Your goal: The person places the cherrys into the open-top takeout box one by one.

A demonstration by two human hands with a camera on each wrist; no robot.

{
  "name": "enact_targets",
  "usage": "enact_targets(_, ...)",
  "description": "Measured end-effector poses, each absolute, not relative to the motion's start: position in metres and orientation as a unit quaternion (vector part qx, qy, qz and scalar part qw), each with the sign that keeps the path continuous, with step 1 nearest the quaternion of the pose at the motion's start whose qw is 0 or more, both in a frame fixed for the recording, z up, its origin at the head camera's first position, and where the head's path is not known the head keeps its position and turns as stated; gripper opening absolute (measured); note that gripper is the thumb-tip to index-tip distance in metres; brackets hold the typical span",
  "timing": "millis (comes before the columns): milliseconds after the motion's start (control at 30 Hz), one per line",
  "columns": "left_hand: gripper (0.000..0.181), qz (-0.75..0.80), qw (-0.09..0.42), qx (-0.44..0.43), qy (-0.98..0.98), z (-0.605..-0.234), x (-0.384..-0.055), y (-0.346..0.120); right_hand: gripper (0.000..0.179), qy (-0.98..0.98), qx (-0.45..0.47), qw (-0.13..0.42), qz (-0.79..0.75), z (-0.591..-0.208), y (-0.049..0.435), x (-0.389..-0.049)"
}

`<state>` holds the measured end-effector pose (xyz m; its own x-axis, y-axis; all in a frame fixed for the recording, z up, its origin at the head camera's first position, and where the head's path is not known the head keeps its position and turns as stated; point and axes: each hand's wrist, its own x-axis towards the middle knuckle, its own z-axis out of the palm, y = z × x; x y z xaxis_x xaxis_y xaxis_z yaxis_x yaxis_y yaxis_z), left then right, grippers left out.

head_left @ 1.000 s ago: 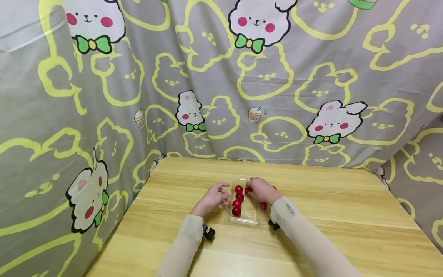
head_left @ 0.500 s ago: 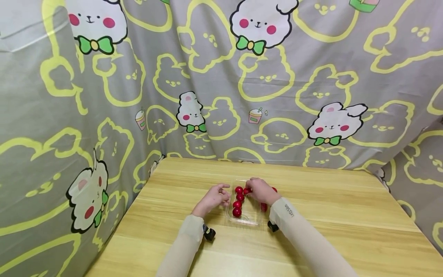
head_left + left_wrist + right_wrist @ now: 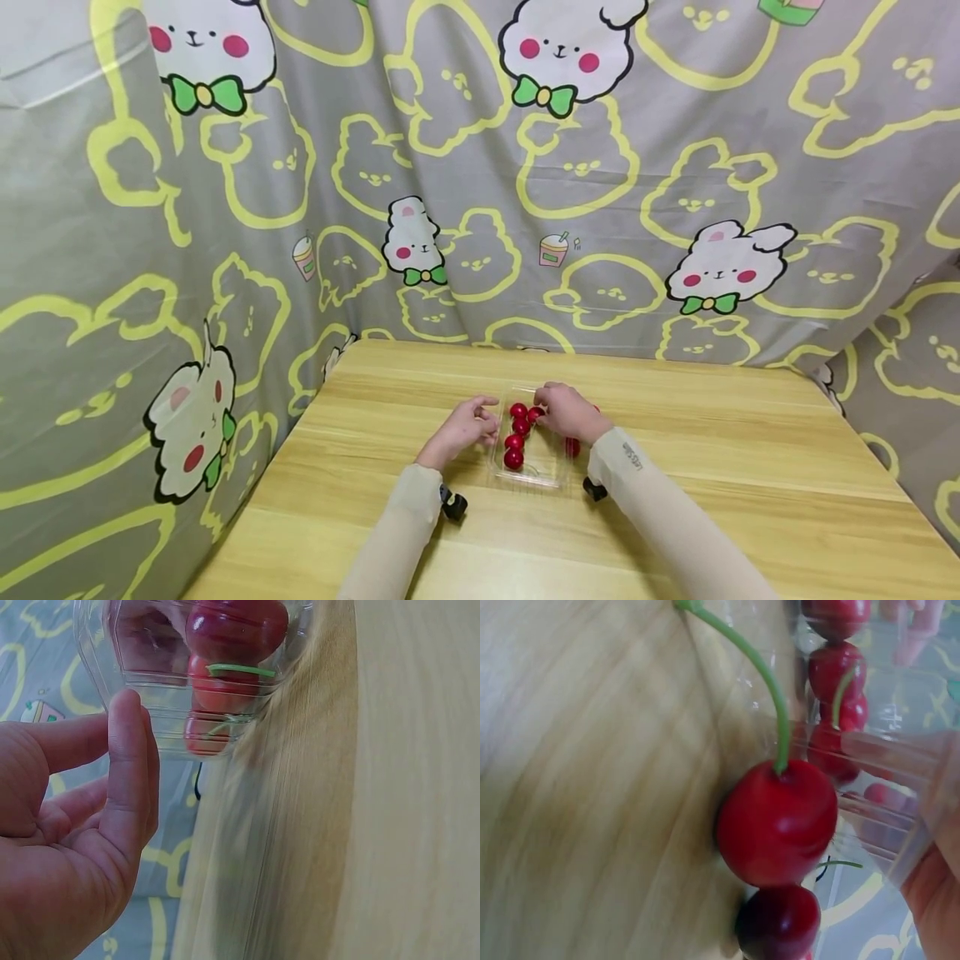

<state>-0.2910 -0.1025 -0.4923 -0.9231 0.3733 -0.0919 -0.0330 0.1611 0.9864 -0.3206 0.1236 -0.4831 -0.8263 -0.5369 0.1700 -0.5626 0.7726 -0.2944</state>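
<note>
Lying in the far half of the clear plastic box (image 3: 528, 479), one red cherry (image 3: 535, 413) sits just left of the right hand (image 3: 567, 414), at its fingertips; that hand is the nearer one, reaching in over the box's right long edge. Its fingers bend down to the fruit, but whether they pinch it or merely touch it I cannot tell. The box's long axis points towards the far edge of the desk (image 3: 712, 467), and a row of four cherries (image 3: 514, 442) runs roughly along it, between that cherry and the left hand (image 3: 462, 431). The left hand is unclenched and holds nothing, fingers extended beside the left long edge; contact with the plastic is unclear. Outside the right long edge, on the desk, lie more cherries (image 3: 572, 447), one with a curved green stem (image 3: 782, 720).
</note>
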Motion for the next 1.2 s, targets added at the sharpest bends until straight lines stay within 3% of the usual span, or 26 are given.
enact_targets(600,0.047,0.642,0.159,0.103,0.743,-0.496,-0.29,-0.101,0.02,-0.915,0.324,0.074,0.227,-0.463,0.157,-0.311)
enact_targets(1200,0.048,0.64,0.161,0.102,0.745,-0.492,-0.29,-0.101,0.025,-0.934,0.254,0.045,0.249,-0.465,0.221,-0.311)
